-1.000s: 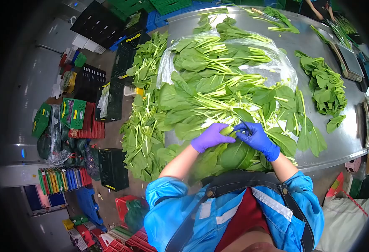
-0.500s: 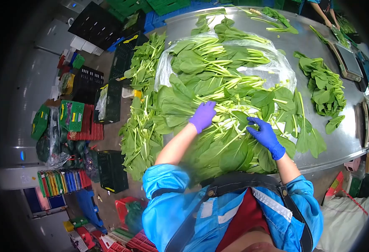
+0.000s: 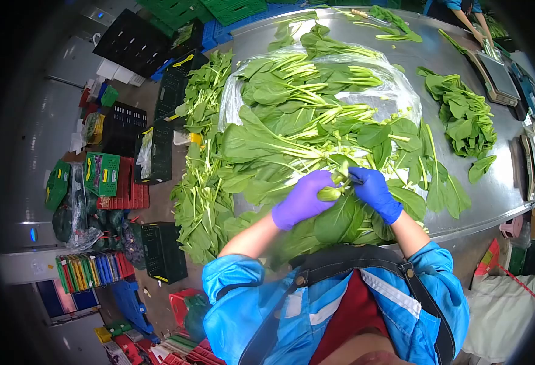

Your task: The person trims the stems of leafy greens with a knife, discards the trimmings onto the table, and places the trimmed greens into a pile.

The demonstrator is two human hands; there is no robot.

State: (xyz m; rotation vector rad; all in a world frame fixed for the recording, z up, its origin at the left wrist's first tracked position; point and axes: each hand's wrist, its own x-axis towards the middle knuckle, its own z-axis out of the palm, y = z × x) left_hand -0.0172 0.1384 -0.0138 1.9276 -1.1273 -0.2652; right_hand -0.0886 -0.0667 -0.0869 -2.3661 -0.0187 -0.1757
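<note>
My left hand (image 3: 307,198), in a purple glove, is closed around a leafy green with a pale stalk base (image 3: 330,193). Close against that stalk, my right hand (image 3: 375,193) in a blue glove has its fingers curled together; whatever they grip is hidden. Beneath and beyond both hands spreads a heap of leafy greens (image 3: 291,125), with loose leaves and pale cut bits among them. Part of the heap lies on a clear plastic sheet (image 3: 408,100).
The metal table (image 3: 413,58) also bears a pile of greens (image 3: 462,118) at right, more greens (image 3: 203,182) along the left edge, and a scale (image 3: 497,79). Another person's hands (image 3: 477,30) work at the far right corner. Crates (image 3: 152,237) stand left of the table.
My left hand has moved right and toward me, away from the laid greens, and now holds a stalk. My right hand has shifted slightly left, so the two hands meet.
</note>
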